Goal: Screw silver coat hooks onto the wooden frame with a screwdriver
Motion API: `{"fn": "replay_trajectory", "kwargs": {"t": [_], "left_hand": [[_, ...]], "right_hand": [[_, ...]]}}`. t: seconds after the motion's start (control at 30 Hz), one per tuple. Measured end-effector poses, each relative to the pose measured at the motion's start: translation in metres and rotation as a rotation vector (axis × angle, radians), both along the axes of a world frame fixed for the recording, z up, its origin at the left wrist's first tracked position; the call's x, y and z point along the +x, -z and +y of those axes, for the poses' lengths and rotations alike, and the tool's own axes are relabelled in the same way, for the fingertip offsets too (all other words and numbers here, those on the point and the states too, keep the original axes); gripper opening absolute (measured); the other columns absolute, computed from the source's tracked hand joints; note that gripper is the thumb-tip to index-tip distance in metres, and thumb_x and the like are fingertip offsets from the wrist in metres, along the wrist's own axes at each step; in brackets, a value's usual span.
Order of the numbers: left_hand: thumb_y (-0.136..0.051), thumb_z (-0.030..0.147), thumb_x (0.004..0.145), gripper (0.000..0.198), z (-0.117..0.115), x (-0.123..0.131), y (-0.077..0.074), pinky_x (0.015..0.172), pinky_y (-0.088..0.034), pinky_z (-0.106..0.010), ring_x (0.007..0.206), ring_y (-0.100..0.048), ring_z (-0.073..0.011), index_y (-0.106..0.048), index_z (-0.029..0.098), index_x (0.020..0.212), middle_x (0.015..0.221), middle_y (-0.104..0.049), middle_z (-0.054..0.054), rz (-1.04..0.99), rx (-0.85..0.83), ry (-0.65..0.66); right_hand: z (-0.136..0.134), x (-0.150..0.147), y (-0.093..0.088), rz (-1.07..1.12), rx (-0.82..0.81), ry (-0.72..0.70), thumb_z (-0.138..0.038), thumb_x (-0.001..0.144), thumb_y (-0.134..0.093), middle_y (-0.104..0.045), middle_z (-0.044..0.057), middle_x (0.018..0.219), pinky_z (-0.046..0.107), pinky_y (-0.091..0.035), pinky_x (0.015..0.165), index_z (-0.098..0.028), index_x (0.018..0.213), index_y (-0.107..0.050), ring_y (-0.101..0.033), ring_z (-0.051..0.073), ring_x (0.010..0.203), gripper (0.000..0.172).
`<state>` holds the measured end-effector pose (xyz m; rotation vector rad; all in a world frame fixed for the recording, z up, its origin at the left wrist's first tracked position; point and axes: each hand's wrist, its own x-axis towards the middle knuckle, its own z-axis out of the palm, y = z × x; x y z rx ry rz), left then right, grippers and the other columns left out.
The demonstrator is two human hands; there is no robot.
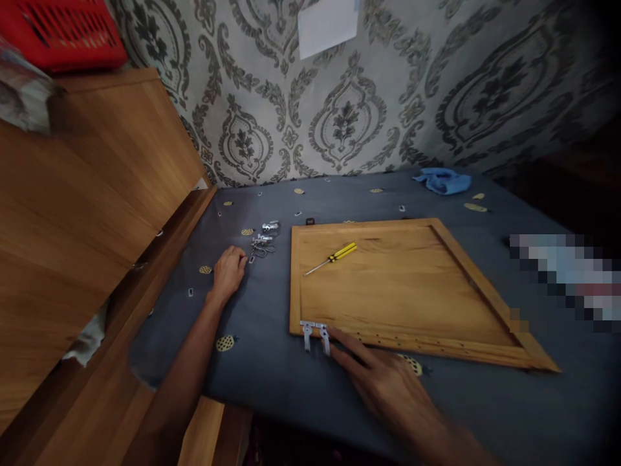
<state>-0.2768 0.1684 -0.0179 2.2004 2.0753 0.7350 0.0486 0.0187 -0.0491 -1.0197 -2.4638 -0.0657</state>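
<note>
While our left hand point(229, 270) rests knuckles-up on the blue cloth point(272, 375) to the left of the wooden panel point(402, 298), its fingers are curled under, and we cannot tell whether they grip anything. A small heap of metal fittings point(264, 238) lies just past its fingertips, off the panel's far left corner. Our right hand point(383, 382) is open and flat, fingers stretched to the metal hinge point(315, 331) at the panel's near left corner. The hinge's plate runs along the panel's near edge, and its two arms point off that edge toward us. On the panel lies a yellow screwdriver point(332, 257), its long axis diagonal, tip toward the panel's left edge.
</note>
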Motion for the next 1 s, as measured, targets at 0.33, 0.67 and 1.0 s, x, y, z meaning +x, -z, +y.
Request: {"fn": "replay_trajectory", "kwargs": {"t": [0.33, 0.67, 1.0], "left_hand": [[-0.056, 0.031, 0.095, 0.016, -0.051, 0.060, -0.037, 0.081, -0.050, -0.029, 0.089, -0.063, -0.0182, -0.065, 0.019, 0.090, 0.093, -0.067, -0.003, -0.355, -0.363, 0.655], [-0.056, 0.023, 0.096, 0.011, -0.056, 0.100, -0.055, 0.094, -0.046, -0.033, 0.101, -0.060, -0.0183, -0.061, 0.019, 0.087, 0.101, -0.063, -0.004, -0.248, -0.608, 0.945], [-0.054, 0.021, 0.098, 0.012, -0.045, 0.112, -0.053, 0.090, -0.046, -0.032, 0.099, -0.058, -0.0191, -0.059, 0.018, 0.087, 0.100, -0.061, -0.004, -0.032, -0.679, 1.040]], "right_hand": [[-0.002, -0.003, -0.010, -0.006, -0.057, 0.009, 0.005, 0.079, -0.055, -0.072, 0.008, 0.130, 0.025, -0.057, 0.059, -0.020, 0.120, -0.070, -0.071, 0.013, 0.069, 0.051], [-0.001, -0.006, -0.015, -0.006, -0.028, 0.013, 0.005, 0.086, -0.044, -0.073, 0.007, 0.127, 0.027, -0.053, 0.055, -0.018, 0.113, -0.071, -0.066, 0.012, 0.064, 0.045], [-0.002, -0.004, -0.015, -0.023, -0.022, 0.018, 0.003, 0.087, -0.047, -0.073, 0.007, 0.129, 0.028, -0.052, 0.054, -0.018, 0.115, -0.071, -0.066, 0.012, 0.063, 0.042]]}}
